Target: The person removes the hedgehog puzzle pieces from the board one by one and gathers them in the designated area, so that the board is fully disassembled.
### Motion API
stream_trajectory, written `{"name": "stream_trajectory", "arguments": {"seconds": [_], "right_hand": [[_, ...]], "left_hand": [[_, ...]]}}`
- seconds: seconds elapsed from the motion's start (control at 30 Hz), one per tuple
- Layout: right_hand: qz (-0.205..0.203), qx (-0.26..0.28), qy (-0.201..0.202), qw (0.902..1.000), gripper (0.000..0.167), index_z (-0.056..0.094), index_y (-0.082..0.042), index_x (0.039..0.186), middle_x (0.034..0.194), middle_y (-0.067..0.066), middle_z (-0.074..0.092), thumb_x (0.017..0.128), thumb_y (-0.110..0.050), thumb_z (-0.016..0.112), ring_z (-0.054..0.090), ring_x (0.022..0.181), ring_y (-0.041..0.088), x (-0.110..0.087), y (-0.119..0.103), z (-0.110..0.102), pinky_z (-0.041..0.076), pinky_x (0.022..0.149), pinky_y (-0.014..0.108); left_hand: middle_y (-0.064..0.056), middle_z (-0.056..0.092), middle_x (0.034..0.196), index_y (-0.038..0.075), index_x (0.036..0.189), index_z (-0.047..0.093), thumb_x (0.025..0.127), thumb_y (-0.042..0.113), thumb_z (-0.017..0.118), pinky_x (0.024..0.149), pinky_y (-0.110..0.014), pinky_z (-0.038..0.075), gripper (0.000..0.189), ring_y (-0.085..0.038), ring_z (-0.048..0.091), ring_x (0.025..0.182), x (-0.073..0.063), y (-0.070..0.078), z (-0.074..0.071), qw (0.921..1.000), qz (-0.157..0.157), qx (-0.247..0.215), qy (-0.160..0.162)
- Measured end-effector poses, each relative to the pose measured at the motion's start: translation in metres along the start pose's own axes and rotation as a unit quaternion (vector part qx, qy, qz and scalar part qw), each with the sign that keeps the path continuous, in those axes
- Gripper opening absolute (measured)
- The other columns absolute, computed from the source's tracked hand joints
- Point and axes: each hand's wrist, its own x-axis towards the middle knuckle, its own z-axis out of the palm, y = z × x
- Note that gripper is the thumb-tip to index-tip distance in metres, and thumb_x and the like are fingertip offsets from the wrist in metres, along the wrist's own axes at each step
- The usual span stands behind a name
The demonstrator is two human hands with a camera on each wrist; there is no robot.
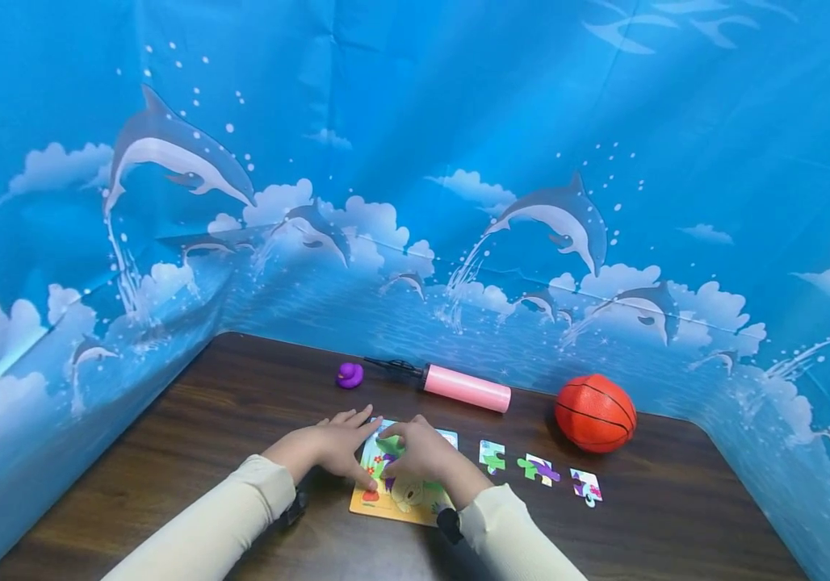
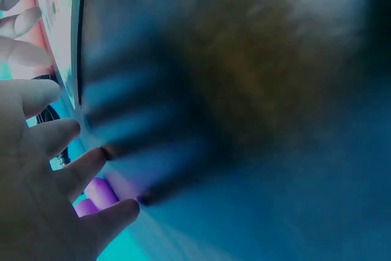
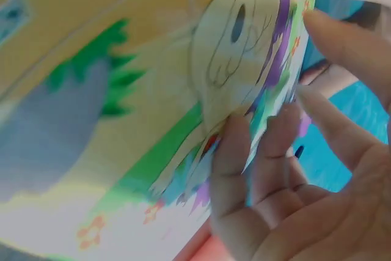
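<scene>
A jigsaw puzzle board [image 1: 362, 506] with a colourful cartoon picture and a yellow-orange border lies flat on the dark wooden table. Beside its left edge is my left hand [image 1: 324, 446], fingers spread and thumb reaching the border. In the left wrist view those spread fingers hold nothing. My right hand [image 1: 422, 452] hovers low over the picture, thumb and fingers bowed apart. Close up, its fingertips [image 3: 232, 129] are right at the picture surface, and nothing shows between them. Part of the picture is hidden under this hand.
Three loose jigsaw pieces [image 1: 492, 457] lie in a row to the right of the board. Farther back are a purple rubber duck [image 1: 350, 375], a pink pump-like cylinder [image 1: 467, 388] with black cord, and a red toy basketball [image 1: 595, 413]. A blue dolphin-print sheet [image 1: 386, 161] borders the table.
</scene>
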Motion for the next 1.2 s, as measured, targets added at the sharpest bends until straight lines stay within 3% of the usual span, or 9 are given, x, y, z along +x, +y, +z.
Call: {"name": "stream_trajectory", "arguments": {"seconds": [0.17, 0.37, 0.73, 0.9, 1.03, 1.13, 1.2], "right_hand": [[0.022, -0.007, -0.012, 0.9997, 0.046, 0.075, -0.023, 0.115, 0.112, 0.011, 0.057, 0.072, -0.024, 0.09, 0.055, 0.087, 0.02, 0.004, -0.005, 0.005, 0.056, 0.079, 0.048], [0.028, -0.015, -0.01, 0.9995, 0.042, 0.073, -0.022, 0.11, 0.105, 0.01, 0.057, 0.072, -0.023, 0.09, 0.055, 0.084, 0.02, 0.003, -0.01, 0.002, 0.056, 0.076, 0.047], [0.028, 0.032, -0.007, 0.9991, 0.044, 0.062, -0.023, 0.105, 0.11, 0.012, 0.056, 0.072, -0.014, 0.089, 0.052, 0.097, 0.028, 0.002, -0.011, 0.005, 0.053, 0.077, 0.055], [0.014, 0.098, -0.009, 0.9951, 0.028, 0.061, -0.021, 0.102, 0.101, 0.008, 0.061, 0.085, -0.006, 0.077, 0.058, 0.087, 0.024, 0.001, -0.007, 0.002, 0.054, 0.075, 0.049], [0.01, 0.196, 0.012, 0.9805, 0.019, 0.067, -0.015, 0.104, 0.095, 0.009, 0.065, 0.092, -0.001, 0.066, 0.058, 0.076, 0.019, -0.002, -0.001, 0.0, 0.052, 0.066, 0.038], [0.028, 0.286, 0.042, 0.9568, 0.018, 0.07, -0.006, 0.109, 0.089, 0.009, 0.067, 0.091, -0.003, 0.067, 0.055, 0.067, 0.015, -0.005, 0.008, -0.002, 0.048, 0.057, 0.03], [0.048, 0.338, 0.058, 0.938, 0.02, 0.07, -0.001, 0.11, 0.086, 0.008, 0.069, 0.091, -0.006, 0.07, 0.058, 0.065, 0.014, -0.009, 0.016, -0.005, 0.052, 0.057, 0.029]], "left_hand": [[-0.01, 0.025, 0.162, 0.016, 0.154, 0.037, 0.072, 0.061, 0.081, 0.11, -0.068, 0.023, 0.103, -0.038, 0.022, 0.145, 0.003, 0.0, -0.001, 0.9993, -0.012, 0.034, 0.009], [-0.009, 0.023, 0.163, 0.017, 0.155, 0.036, 0.072, 0.06, 0.081, 0.11, -0.066, 0.023, 0.103, -0.036, 0.023, 0.144, 0.001, 0.001, -0.002, 0.9993, -0.007, 0.034, 0.014], [-0.009, 0.022, 0.163, 0.017, 0.156, 0.034, 0.072, 0.058, 0.082, 0.111, -0.064, 0.022, 0.105, -0.035, 0.022, 0.145, 0.003, 0.001, -0.001, 0.9995, -0.009, 0.028, 0.004], [-0.01, 0.023, 0.163, 0.016, 0.155, 0.035, 0.072, 0.059, 0.081, 0.111, -0.064, 0.023, 0.104, -0.037, 0.022, 0.145, 0.003, 0.002, -0.002, 0.9995, -0.012, 0.031, 0.004], [-0.01, 0.024, 0.163, 0.015, 0.155, 0.036, 0.072, 0.059, 0.082, 0.112, -0.064, 0.022, 0.104, -0.038, 0.021, 0.145, 0.003, 0.002, -0.002, 0.9993, -0.017, 0.034, 0.004], [-0.01, 0.024, 0.163, 0.015, 0.155, 0.036, 0.072, 0.06, 0.081, 0.111, -0.065, 0.022, 0.105, -0.038, 0.021, 0.145, 0.004, 0.002, -0.002, 0.9991, -0.022, 0.037, 0.002], [-0.01, 0.024, 0.163, 0.015, 0.155, 0.036, 0.071, 0.06, 0.081, 0.112, -0.065, 0.022, 0.105, -0.038, 0.021, 0.145, 0.004, 0.002, -0.002, 0.9991, -0.024, 0.036, 0.001]]}}
